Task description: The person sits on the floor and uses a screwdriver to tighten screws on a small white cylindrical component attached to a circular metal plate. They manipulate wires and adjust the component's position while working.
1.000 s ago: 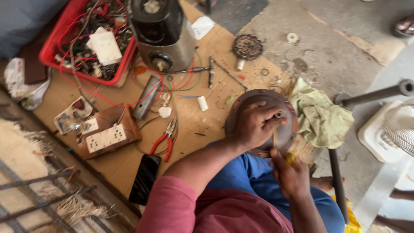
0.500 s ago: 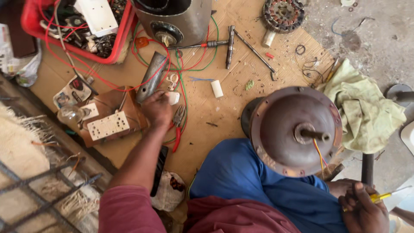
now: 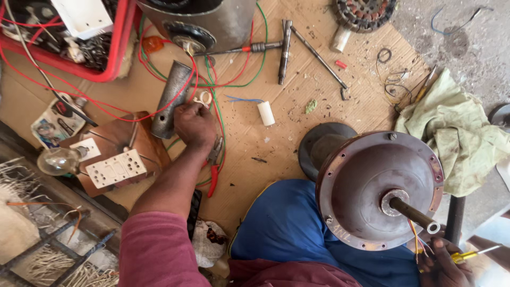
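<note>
- Left hand (image 3: pixel 194 125): fingers curled down beside red-handled pliers (image 3: pixel 214 165); grip not visible.
- Right hand (image 3: pixel 443 263): fingers closed on yellow screwdriver (image 3: pixel 470 255); fan motor (image 3: pixel 380 188) wanted steadying.

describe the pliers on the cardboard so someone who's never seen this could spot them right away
Start at the sheet of cardboard on the floor and find the left hand reaching across it. The pliers lie just below that hand, among red and green wires. Their red handles mark them out from the bare grey metal tools nearby.
</note>
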